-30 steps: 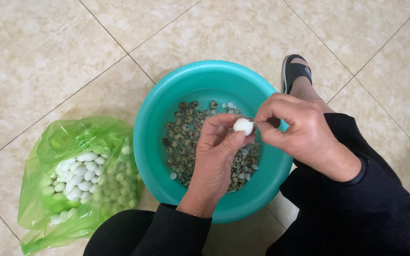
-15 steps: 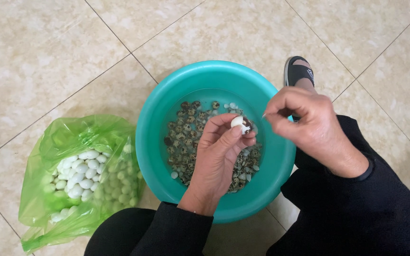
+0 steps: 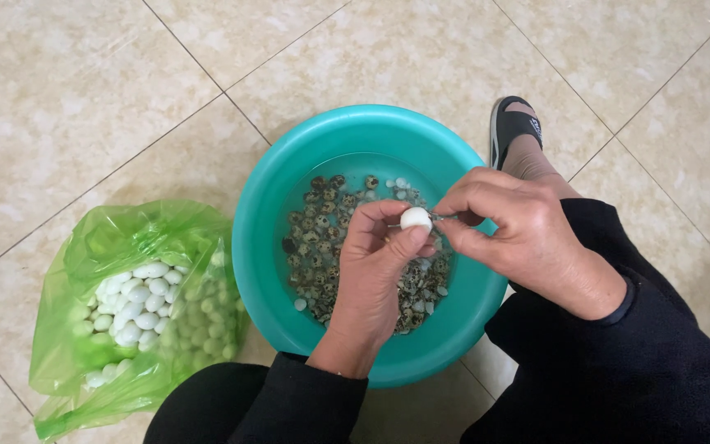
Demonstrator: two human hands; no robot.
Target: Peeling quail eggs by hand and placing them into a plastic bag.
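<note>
The left hand (image 3: 380, 271) pinches a small white peeled egg (image 3: 415, 218) at its fingertips, as it did half a second ago. The right hand (image 3: 513, 230), just beside it, has closed back in, fingers pinched at the egg's edge. Below both sits the teal basin (image 3: 266, 247) of speckled eggs (image 3: 322, 238); the green bag (image 3: 125, 247) lies left of the left hand.

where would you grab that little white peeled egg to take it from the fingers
Probably by the rounded top of the small white egg, coming from above. The left hand cradles it from below with its fingertips, and the right hand pinches at its right side, so only the upper curve is bare.
</note>
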